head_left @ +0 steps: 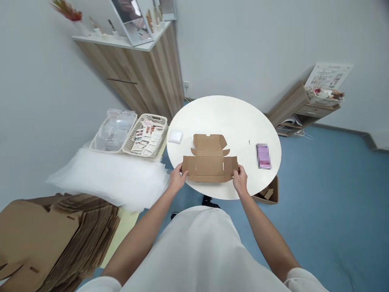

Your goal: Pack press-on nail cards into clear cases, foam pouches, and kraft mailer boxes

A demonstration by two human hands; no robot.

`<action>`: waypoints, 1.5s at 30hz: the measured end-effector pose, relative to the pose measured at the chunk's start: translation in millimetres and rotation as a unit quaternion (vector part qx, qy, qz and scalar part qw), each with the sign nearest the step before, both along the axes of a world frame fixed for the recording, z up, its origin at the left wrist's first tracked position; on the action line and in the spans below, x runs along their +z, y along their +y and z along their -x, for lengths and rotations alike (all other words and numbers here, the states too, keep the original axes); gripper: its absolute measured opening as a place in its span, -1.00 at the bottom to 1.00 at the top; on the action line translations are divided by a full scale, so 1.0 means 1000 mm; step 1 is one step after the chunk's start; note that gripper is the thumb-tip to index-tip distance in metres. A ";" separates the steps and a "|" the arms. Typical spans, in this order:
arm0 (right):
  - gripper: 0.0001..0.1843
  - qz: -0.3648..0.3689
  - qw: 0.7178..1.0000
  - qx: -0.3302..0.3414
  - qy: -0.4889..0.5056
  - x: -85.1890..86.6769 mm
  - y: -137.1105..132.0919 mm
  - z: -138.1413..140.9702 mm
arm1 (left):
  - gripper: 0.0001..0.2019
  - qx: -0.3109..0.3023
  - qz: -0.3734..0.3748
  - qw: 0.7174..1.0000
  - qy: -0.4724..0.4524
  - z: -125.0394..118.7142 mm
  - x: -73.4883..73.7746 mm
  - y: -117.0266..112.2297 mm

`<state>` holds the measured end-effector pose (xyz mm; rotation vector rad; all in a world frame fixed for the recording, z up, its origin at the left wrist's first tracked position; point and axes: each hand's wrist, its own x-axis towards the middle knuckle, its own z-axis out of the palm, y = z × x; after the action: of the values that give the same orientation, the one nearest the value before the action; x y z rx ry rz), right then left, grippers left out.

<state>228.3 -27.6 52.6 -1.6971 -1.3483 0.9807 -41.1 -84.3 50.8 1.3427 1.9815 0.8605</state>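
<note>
An unfolded brown cardboard box point(209, 166) lies nearly flat at the near side of the round white table point(225, 115), its notched lid flap pointing away from me. My left hand point(177, 178) grips the side flap at its left end, thumb on top. At the opposite end my right hand point(240, 179) pinches the other side flap. Both hands are closed on the cardboard, and the fingers underneath are partly hidden. A small white packet point(175, 137) rests on the table to the left, and a blurred purple item point(263, 156) is on the right.
Left of the table are a basket of small packets point(148, 138), a bin of clear plastic point(114, 132), white foam sheets point(112, 176) and stacked flat cardboard point(54, 239). A carton point(275, 190) stands on the floor below the table's right edge. Cabinets point(142, 77) stand behind.
</note>
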 end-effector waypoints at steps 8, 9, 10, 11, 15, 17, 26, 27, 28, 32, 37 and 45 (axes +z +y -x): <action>-0.44 0.102 0.991 0.050 -0.070 -0.036 0.016 -0.057 | -0.46 -0.023 0.101 0.994 0.028 -0.041 -0.033 0.054; -0.42 0.112 0.989 0.065 -0.077 -0.039 0.016 -0.060 | -0.45 -0.020 0.116 0.993 0.029 -0.043 -0.035 0.056; -0.40 0.120 0.986 0.079 -0.082 -0.043 0.016 -0.062 | -0.43 -0.015 0.123 0.991 0.040 -0.045 -0.036 0.056; -0.37 0.122 0.984 0.091 -0.086 -0.045 0.017 -0.064 | -0.40 -0.011 0.121 0.991 0.062 -0.048 -0.036 0.056; -0.27 0.082 0.986 0.079 -0.125 -0.049 0.030 -0.069 | -0.26 -0.074 0.039 0.974 0.211 -0.059 -0.025 0.045; -0.31 0.059 0.986 0.074 -0.139 -0.047 0.046 -0.067 | -0.31 -0.188 0.014 0.950 0.249 -0.065 -0.017 0.040; -0.53 0.102 0.970 0.174 -0.137 -0.047 0.130 -0.038 | -0.66 -0.371 0.058 0.879 0.295 -0.071 -0.027 0.051; -0.55 0.110 0.969 0.166 -0.147 -0.049 0.133 -0.035 | -0.65 -0.376 0.060 0.876 0.297 -0.071 -0.030 0.052; -0.56 0.118 0.969 0.154 -0.151 -0.050 0.135 -0.033 | -0.63 -0.382 0.062 0.872 0.299 -0.071 -0.031 0.053; -0.55 0.132 0.976 0.129 -0.117 -0.053 0.134 -0.028 | -0.51 -0.395 0.053 0.864 0.306 -0.071 -0.027 0.057; -0.57 0.096 0.975 0.157 -0.126 -0.044 0.122 -0.028 | -0.16 -0.378 0.050 0.858 0.343 -0.071 -0.015 0.077; -0.55 0.099 0.959 0.198 -0.179 -0.030 0.100 -0.028 | 0.06 -0.422 0.082 0.825 0.367 -0.072 -0.019 0.105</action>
<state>256.8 72.4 22.8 -1.8564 -1.9394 1.0931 30.8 20.5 31.8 2.3729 1.5412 -0.2995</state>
